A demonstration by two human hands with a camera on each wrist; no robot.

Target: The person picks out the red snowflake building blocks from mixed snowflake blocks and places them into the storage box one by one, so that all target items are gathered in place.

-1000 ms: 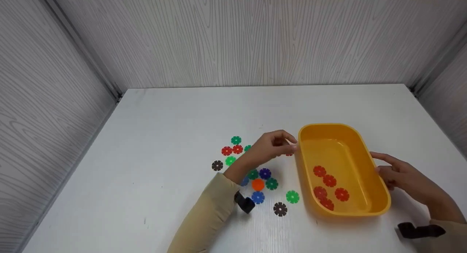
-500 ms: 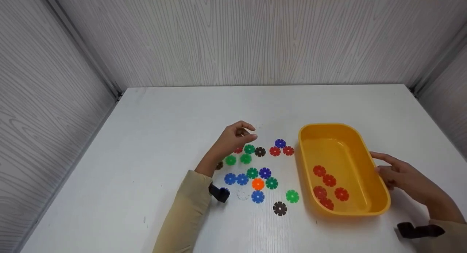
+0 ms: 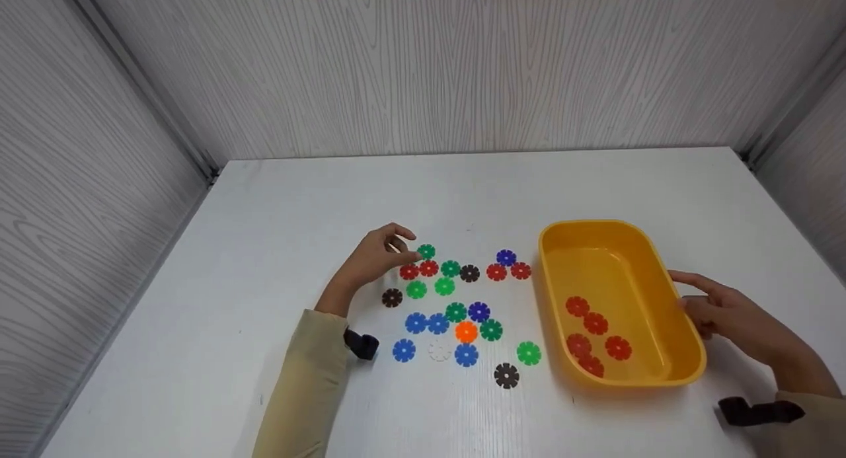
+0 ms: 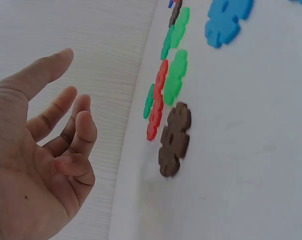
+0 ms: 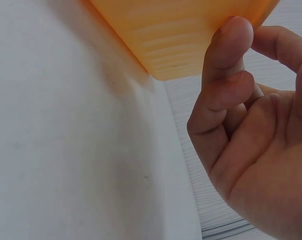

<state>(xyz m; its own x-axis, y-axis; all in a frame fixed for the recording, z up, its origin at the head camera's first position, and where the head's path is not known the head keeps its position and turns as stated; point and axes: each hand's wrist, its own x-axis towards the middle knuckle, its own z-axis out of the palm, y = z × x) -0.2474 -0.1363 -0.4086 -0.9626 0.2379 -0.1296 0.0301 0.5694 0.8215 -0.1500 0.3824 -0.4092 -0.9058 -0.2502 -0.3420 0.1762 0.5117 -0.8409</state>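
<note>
My left hand [image 3: 373, 256] hovers at the left end of a group of notched plastic discs, thumb near a red disc [image 3: 409, 271]. Its fingers bend loosely and hold nothing, as the left wrist view shows. Beside that disc lie another red disc [image 3: 429, 267] and a dark green disc [image 3: 426, 251]. My right hand [image 3: 740, 319] rests against the outer right wall of a yellow plastic tray [image 3: 621, 230], index finger extended to it and other fingers bent. Several red discs [image 3: 596, 324] lie in the tray's near left part.
Loose blue [image 3: 416, 323], green [image 3: 529, 353], brown [image 3: 506, 376], orange [image 3: 466, 332] and clear [image 3: 439, 351] discs lie flat between the left arm and tray. Two red discs [image 3: 496, 271] and a purple one [image 3: 506, 258] sit near the tray. Wood-patterned panels surround the white table [image 3: 264, 246].
My left hand has moved left from the tray's left rim to the far left of the discs, uncovering those under the arm. The right hand stays at the tray.
</note>
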